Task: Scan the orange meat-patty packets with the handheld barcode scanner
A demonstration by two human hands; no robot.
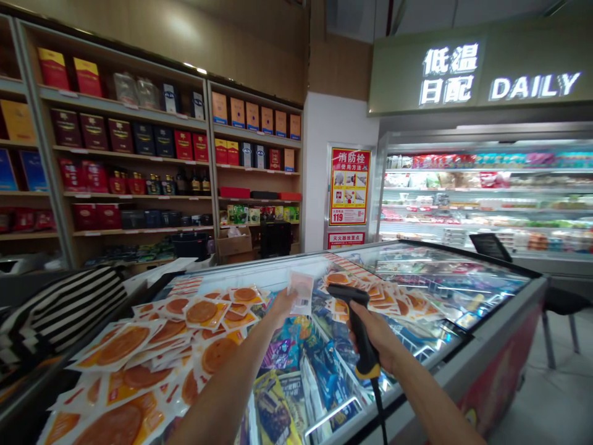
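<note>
Packets (125,346) heaped near left on the freezer (491,330). Over its middle I have the left hand (282,304) pinching one packet (302,290), right hand (382,339) gripping a scanner (365,346). Smaller heap (403,301) beyond, on its right. Probably mid-batch; which heap is finished, can't tell.

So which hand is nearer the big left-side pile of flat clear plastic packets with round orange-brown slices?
The left hand: it is just right of the pile, pinching a flat, pale packet. The right hand is farther right, gripping a black-and-yellow handheld scanner.
</note>
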